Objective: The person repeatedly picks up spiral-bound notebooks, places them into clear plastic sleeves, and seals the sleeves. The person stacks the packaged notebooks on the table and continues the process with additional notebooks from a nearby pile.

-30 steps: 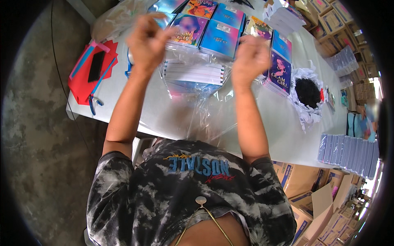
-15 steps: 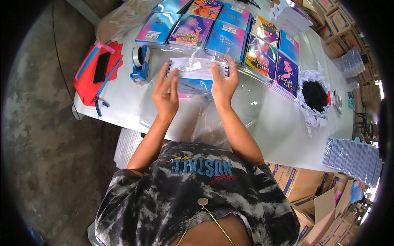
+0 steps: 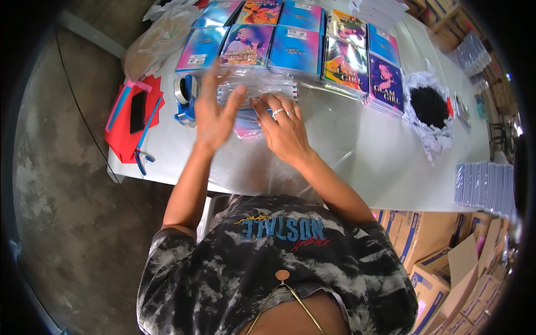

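A stack of spiral notebooks [image 3: 282, 90] lies in loose clear plastic film, its white page edges and bindings facing me. Below those edges, a blue and pink cover [image 3: 248, 129] shows through the film. My right hand [image 3: 286, 128], with rings on it, bends its fingers onto the clear plastic film [image 3: 282, 174] at the front of the stack. At the stack's left side, my left hand [image 3: 215, 120] is raised and blurred, thumb and fingers apart, holding nothing visible. Just left of it stands a blue tape dispenser [image 3: 187, 106].
Rows of colourful notebooks [image 3: 293, 50] line the table's far side. At left, a black phone [image 3: 138, 111] and blue-handled cutters [image 3: 144, 161] lie by red sheets [image 3: 120, 139]. A paper-lined hole or container [image 3: 429, 109] and wrapped stacks [image 3: 483, 188] are at right; cardboard boxes [image 3: 430, 234] stand below.
My right hand has gone from the stack's right side to its front, onto the film. My left hand has lifted off the left side and spread. The view has shifted slightly.
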